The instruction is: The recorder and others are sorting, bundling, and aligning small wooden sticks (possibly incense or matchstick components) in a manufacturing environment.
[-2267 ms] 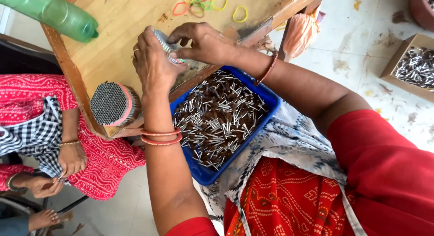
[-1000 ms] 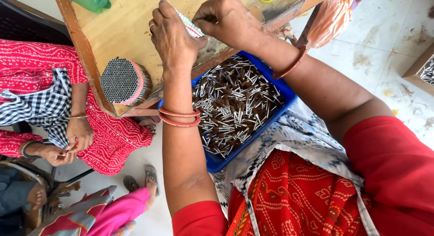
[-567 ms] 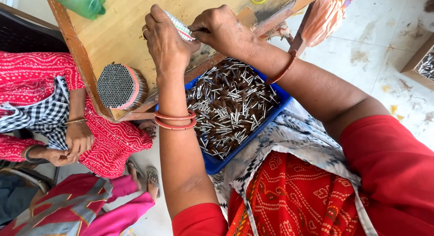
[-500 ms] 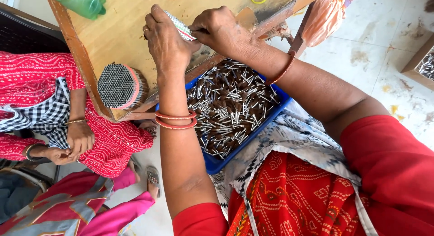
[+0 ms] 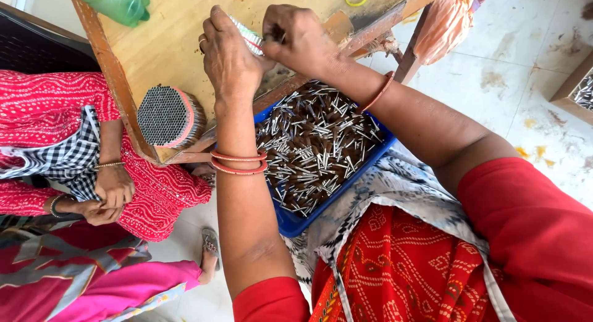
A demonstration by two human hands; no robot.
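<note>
Packet [image 5: 250, 38] between hands, table-edge [image 5: 296, 90] below

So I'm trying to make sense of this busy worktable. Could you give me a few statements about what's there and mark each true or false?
1. Both hands, the left hand and the right hand, meet over the wooden table on a small striped packet. True.
2. The blue tray on the lap is empty. False: it is full of small dark sticks with pale ends.
3. A green bottle lies at the table's far corner. True.
4. The round bundle of sticks is held in the right hand. False: it rests at the table's edge, apart from both hands.
5. The left wrist is bare. False: it wears orange bangles.
</note>
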